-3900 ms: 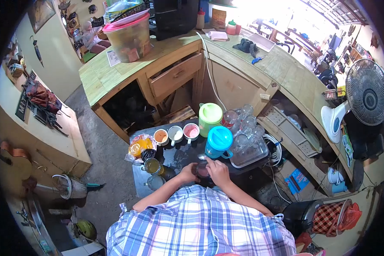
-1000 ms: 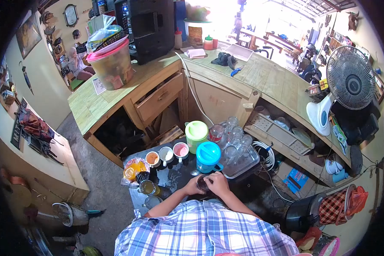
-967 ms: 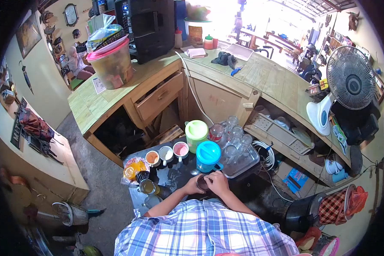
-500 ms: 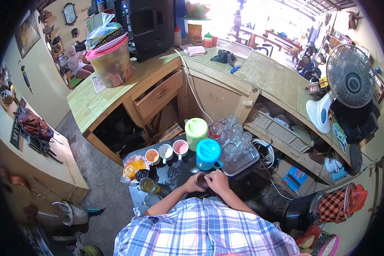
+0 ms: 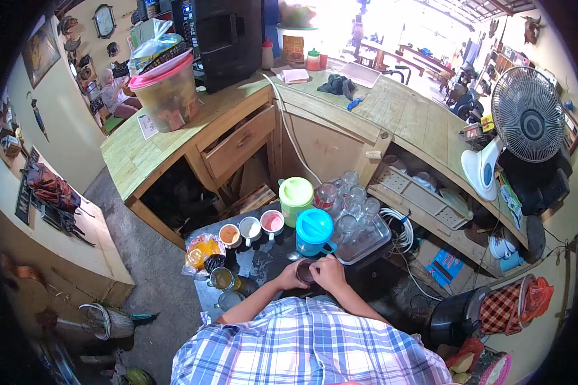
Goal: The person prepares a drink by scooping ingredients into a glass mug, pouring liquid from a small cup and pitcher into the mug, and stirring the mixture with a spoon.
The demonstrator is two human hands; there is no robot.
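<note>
Close to my body, my left hand [image 5: 290, 277] curls around a small dark brown cup [image 5: 304, 271]. On the other side, my right hand [image 5: 327, 273] is closed at the cup's rim; whether its fingers also pinch something small cannot be made out. A spoon [image 5: 293, 255] lies just beyond the cup. Nearby stands a blue lidded pitcher [image 5: 313, 232], with a green lidded pitcher [image 5: 295, 200] behind it. To the left are three white mugs, holding orange [image 5: 230, 235], white [image 5: 250, 228] and pink [image 5: 272, 222] contents.
At right, a metal tray [image 5: 372, 240] carries several upturned glasses [image 5: 353, 205]. Glass mugs [image 5: 222, 278] and a bag with orange contents [image 5: 202, 252] are at left. A wooden counter [image 5: 404, 122] with a fan [image 5: 526, 122] wraps around. Far left, a person [image 5: 113, 90] sits.
</note>
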